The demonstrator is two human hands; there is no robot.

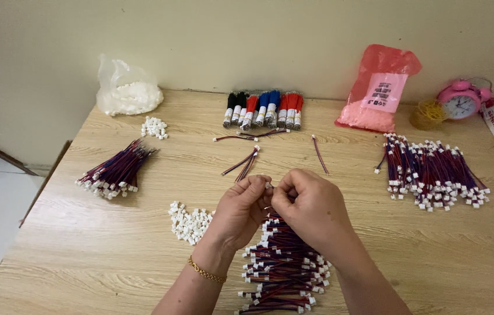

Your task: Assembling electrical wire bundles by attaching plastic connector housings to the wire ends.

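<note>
Both hands, left hand (pixel 240 211) and right hand (pixel 308 207), meet fingertip to fingertip, pinching a small connector (pixel 268 186) above the wire pile (pixel 282 268) on the tabletop (pixel 113 251).

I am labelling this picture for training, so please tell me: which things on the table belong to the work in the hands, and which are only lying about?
In the work:
- left hand and right hand, pinching a small wire end between them
- wire pile under the hands
- white connectors beside the left hand

Lying about:
- pink alarm clock
- rubber bands
- red bag
</note>
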